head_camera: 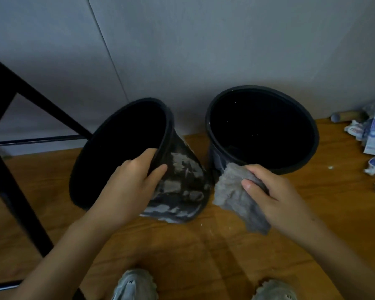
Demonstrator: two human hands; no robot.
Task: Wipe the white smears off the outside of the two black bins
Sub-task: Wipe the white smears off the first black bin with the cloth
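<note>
- Fingers (158,169) of my left hand (126,187) curl over the rim of the left bin (117,152), with my thumb inside, and hold it tipped to the left.
- White smears (180,182) cover its near right side.
- My right hand (275,195) grips a gray cloth (232,193) between the bins, just beside the smears.
- Right bin (262,126) stands straight up on the wood floor (204,245), near the wall (182,50).

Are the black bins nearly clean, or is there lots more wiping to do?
Lots more. Nothing looks finished: the tilted black plastic bin has white smears all over its side. The left hand grips its rim to tip it, and the right hand holds the grey fluffy cloth beside it. The upright black bin waits; most of its outside is hidden.
</note>
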